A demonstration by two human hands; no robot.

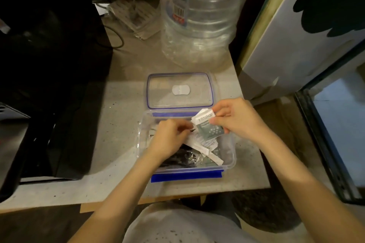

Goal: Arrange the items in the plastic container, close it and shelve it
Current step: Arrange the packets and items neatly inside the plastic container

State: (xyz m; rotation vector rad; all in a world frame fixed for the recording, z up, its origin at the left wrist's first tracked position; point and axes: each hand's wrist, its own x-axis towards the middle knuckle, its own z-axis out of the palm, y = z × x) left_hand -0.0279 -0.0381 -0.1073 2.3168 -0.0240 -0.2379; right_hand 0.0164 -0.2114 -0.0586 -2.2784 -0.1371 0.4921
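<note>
A clear plastic container [230, 156] with blue clips stands open on the table's near edge. Its clear lid [179, 90] with a blue seal lies flat just behind it. Inside lie several white and grey-green sachets [207, 147] and a dark bundle [183, 158]. My right hand [239, 118] pinches a grey-green sachet [209, 127] above the container's back right. My left hand [170, 137] reaches into the container with fingers closed on a white sachet strip; what else it grips is hidden.
A large clear water bottle [199, 16] stands behind the lid. A black appliance [45, 65] fills the left side. Cables and a clear case [134, 16] lie at the back. A white panel [296, 35] leans at the right, past the table edge.
</note>
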